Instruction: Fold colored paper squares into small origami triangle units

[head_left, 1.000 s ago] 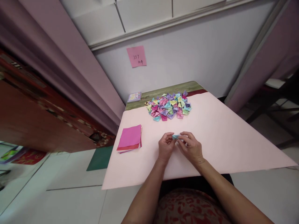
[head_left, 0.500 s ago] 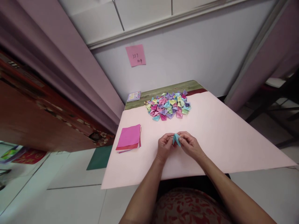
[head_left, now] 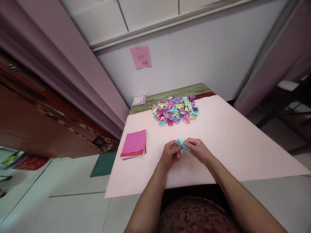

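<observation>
Between my two hands, over the near middle of the pink-covered table, is a small folded piece of light blue paper [head_left: 182, 144]. My left hand [head_left: 170, 153] pinches its left side between thumb and fingers. On the other side, the thumb and fingers of my right hand [head_left: 198, 149] are closed on the right end of it. Beyond my hands lies a heap of small folded paper pieces [head_left: 175, 110] in pink, purple, yellow, blue and green. A stack of square paper sheets [head_left: 133, 143], magenta on top, rests to the left of my hands.
Pale pink paper [head_left: 233, 139] covers most of the table, and a green wood-grain strip [head_left: 165, 92] shows at the back. A small stack of printed cards [head_left: 139, 100] sits at the back left corner. A pink note [head_left: 141, 57] is stuck on the wall.
The blue folded paper has been turned and now lies flatter, slanting between my fingers. My left hand has shifted slightly and both hands have regripped it.
</observation>
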The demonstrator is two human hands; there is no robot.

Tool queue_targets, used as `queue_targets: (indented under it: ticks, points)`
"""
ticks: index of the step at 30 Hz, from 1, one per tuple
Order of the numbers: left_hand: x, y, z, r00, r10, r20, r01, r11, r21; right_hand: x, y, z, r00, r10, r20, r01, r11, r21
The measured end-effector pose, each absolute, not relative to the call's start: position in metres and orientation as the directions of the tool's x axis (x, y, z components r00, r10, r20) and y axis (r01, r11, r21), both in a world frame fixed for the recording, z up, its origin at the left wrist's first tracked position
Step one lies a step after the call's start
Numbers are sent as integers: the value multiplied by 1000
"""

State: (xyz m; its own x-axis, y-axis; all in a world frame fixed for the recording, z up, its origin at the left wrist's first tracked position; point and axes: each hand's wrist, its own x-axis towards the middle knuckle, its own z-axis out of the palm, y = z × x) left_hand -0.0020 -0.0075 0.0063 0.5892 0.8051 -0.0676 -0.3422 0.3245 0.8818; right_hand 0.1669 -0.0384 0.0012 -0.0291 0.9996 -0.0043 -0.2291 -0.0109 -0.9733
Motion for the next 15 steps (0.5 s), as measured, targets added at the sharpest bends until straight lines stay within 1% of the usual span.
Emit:
queue_targets:
  ticks: [2,5,10,15]
  points:
    - [-4,-8,6,643,760,-94,-343,396,852,167,-37,2,-94,992,-81,-313,-106,-944]
    - [-6,-8,7,673,729,-128,-337,456,824,170,-36,2,-139,976,-168,-343,-206,-917]
    - [-7,-8,9,684,713,-152,-340,496,799,174,-37,6,-245,946,-212,-365,-293,-884]
    - [-9,-5,7,704,696,-139,-359,517,777,173,-40,11,-357,900,-249,-450,-400,-798]
